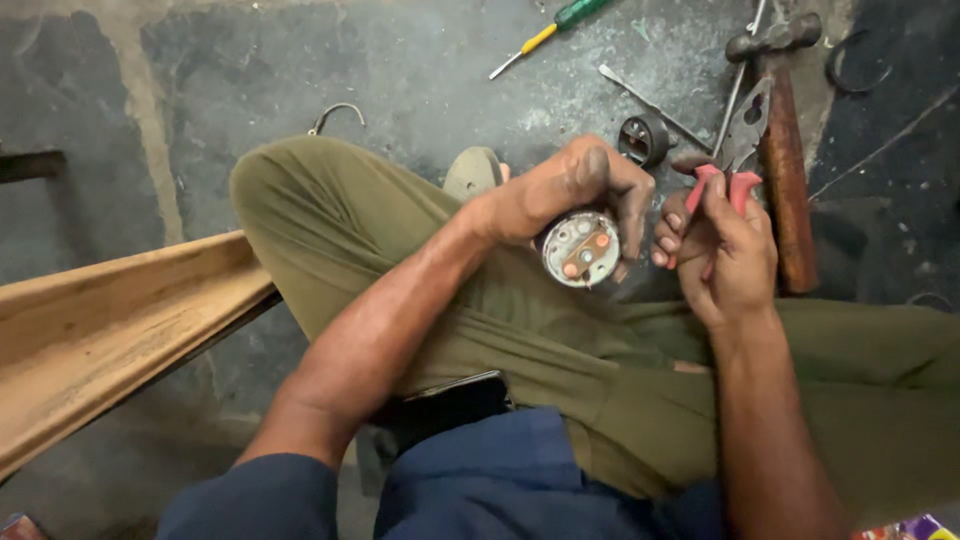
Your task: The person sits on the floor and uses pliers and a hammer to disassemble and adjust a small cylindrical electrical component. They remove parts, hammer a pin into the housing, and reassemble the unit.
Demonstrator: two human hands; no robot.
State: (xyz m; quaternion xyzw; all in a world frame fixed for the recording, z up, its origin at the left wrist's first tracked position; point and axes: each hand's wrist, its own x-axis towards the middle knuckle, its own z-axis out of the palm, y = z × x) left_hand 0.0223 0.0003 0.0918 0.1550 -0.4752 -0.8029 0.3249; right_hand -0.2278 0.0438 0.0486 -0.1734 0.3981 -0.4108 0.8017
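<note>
We grip the round metal part [581,248] in our closed left hand [560,195] over our lap. Our right hand [725,250] is shut around the red-handled pliers [735,150]; we judge their nose must next meet a terminal.

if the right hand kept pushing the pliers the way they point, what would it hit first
Probably the hammer: the pliers in the right hand point up and away, their tip near the hammer's head. Depth is unclear, so they might pass above it.

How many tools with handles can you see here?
3. The pliers with red grips are in the right hand. A hammer lies on the floor just beyond them. A green and yellow screwdriver lies at the top. Others may be out of view.
</note>
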